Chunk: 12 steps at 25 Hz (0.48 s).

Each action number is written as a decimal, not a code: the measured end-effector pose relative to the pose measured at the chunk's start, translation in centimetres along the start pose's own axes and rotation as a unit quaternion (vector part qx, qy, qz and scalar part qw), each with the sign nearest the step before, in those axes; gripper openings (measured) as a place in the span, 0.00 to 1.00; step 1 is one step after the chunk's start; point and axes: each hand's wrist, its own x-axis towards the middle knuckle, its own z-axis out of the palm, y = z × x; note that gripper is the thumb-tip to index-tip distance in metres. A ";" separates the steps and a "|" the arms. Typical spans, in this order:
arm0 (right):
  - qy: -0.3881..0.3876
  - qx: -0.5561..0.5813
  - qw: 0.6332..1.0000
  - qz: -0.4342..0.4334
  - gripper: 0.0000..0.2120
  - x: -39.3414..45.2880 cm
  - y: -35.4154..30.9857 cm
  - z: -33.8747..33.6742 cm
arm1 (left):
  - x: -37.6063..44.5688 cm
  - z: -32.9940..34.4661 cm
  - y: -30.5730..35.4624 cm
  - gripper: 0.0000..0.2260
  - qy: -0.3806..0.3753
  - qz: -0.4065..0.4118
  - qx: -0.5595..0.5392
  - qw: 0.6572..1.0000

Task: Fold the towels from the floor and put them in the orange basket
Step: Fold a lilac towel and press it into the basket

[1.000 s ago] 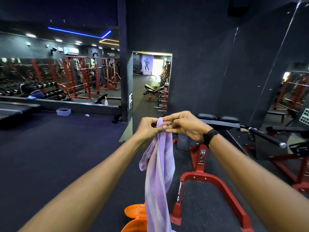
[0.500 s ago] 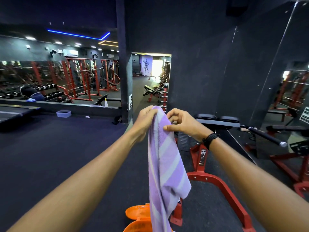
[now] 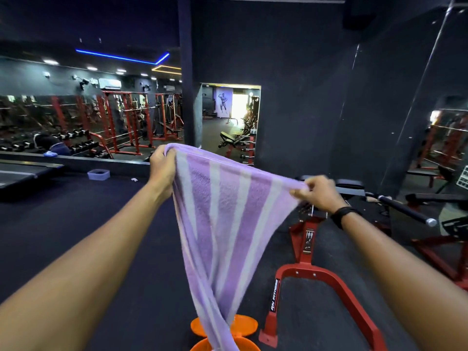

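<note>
A purple towel with pale stripes (image 3: 228, 219) hangs spread in front of me at chest height. My left hand (image 3: 162, 164) grips its upper left corner. My right hand (image 3: 316, 193), with a black band on the wrist, pinches the upper right corner, lower than the left. The cloth narrows downward and its tail dangles over the orange basket (image 3: 243, 325) on the floor at the bottom of the view, hiding much of it.
A red-framed weight bench (image 3: 306, 249) stands just right of the basket, its steel bar (image 3: 407, 211) jutting to the right. Dark rubber floor (image 3: 76, 224) stretches left. A small grey tub (image 3: 98, 174) sits by the mirrored wall; dumbbell racks and red frames show behind.
My hands, together at the towel's top a second ago, have moved apart. The bunched towel is now stretched open between them, with the right corner lower.
</note>
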 end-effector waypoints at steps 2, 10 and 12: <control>0.161 0.115 0.980 -0.006 0.21 0.8 -0.4 -1.1 | -0.2 -0.6 -0.5 0.14 0.009 0.029 0.032 0.999; 0.047 0.247 0.966 -0.054 0.14 1.4 -2.0 -3.8 | 0.8 -0.9 0.1 0.09 0.045 0.097 0.189 0.976; 0.122 0.278 0.952 -0.045 0.13 1.5 -1.5 -3.9 | 0.4 -1.4 -0.9 0.08 0.069 0.100 0.186 0.975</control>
